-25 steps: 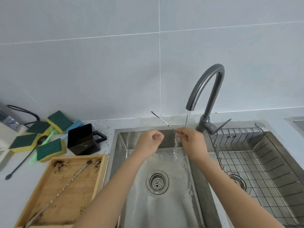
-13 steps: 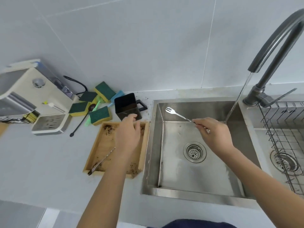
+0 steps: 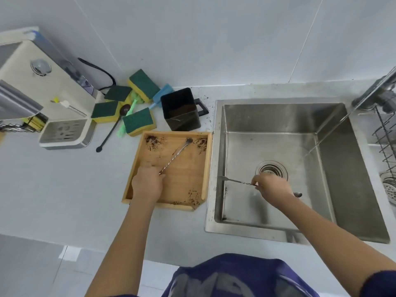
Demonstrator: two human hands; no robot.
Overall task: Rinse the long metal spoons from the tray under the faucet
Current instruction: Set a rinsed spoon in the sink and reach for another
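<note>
Pale grey tiled wall behind a light grey countertop (image 3: pixel 53 189), w/ a square stainless steel sink basin (image 3: pixel 368 189) set into it on the right. Left of the basin, touching its rim, sits a shallow square bamboo tray (image 3: pixel 188 189) w/ dark brown crumbs in its corners.

One long thin twisted-stem metal spoon (image 3: pixel 177 154) lies diagonally in the tray, small bowl end near the far right corner, stem running down-left to the left hand (image 3: pixel 146 185). That hand is palm-down over the tray's left-centre, fingers curled onto the near end of the stem; it appears to pinch it, though the fingertips are hidden.

A second long twisted metal utensil (image 3: pixel 235 180) is over the basin, roughly horizontal, flat end pointing left toward the basin's left wall, a rounded end poking out right of the wrist. Right hand (image 3: pixel 271 189) pinches it mid-stem, just in front of the round drain strainer (image 3: pixel 271 169), forearm angled in from lower right.

A thin water stream (image 3: pixel 330 129) falls slantwise from the grey metal faucet (image 3: pixel 377 95) at the right edge, well apart from both hands.

Black rectangular handled container (image 3: pixel 182 110) stands just behind the tray; green-and-yellow sponges (image 3: pixel 138 121) and a black long-handled spoon (image 3: pixel 113 129) are scattered left of it.
</note>
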